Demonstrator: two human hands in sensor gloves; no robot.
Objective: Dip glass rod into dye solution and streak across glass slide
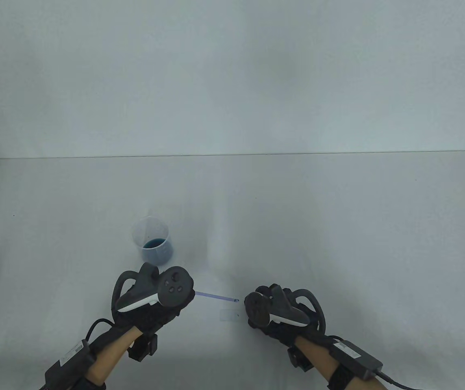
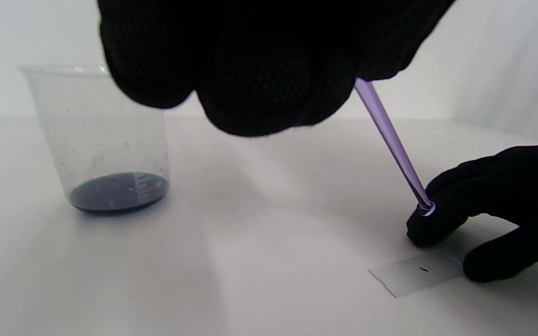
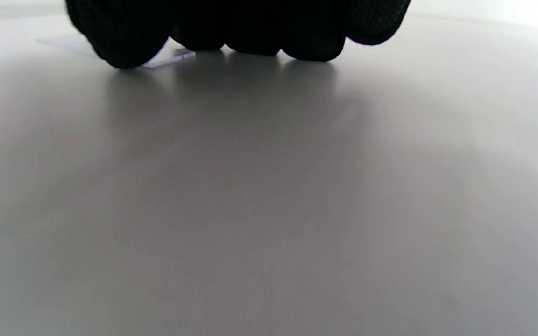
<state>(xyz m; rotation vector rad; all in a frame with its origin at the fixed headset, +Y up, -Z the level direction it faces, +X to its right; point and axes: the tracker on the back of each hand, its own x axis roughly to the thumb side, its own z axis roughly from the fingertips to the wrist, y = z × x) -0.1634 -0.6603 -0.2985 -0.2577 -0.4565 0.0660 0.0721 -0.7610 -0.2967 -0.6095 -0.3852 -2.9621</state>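
Note:
A clear beaker (image 1: 153, 243) with dark blue dye at its bottom stands on the white table; it also shows in the left wrist view (image 2: 105, 140). My left hand (image 1: 173, 302) grips a thin purple-tinted glass rod (image 1: 216, 297) that slants down to the right. The rod (image 2: 390, 140) has its tip just above the far right part of the glass slide (image 2: 416, 272), close to a right-hand finger. The slide (image 1: 230, 315) lies flat and bears a small dark dot. My right hand (image 1: 257, 315) holds the slide's right end with its fingertips (image 2: 484, 263). The right wrist view shows those fingers (image 3: 231, 28) on the slide (image 3: 166, 57).
The white table (image 1: 338, 227) ends at a far edge in front of a pale wall. The beaker stands just beyond my left hand. Cables run from both forearms at the bottom edge.

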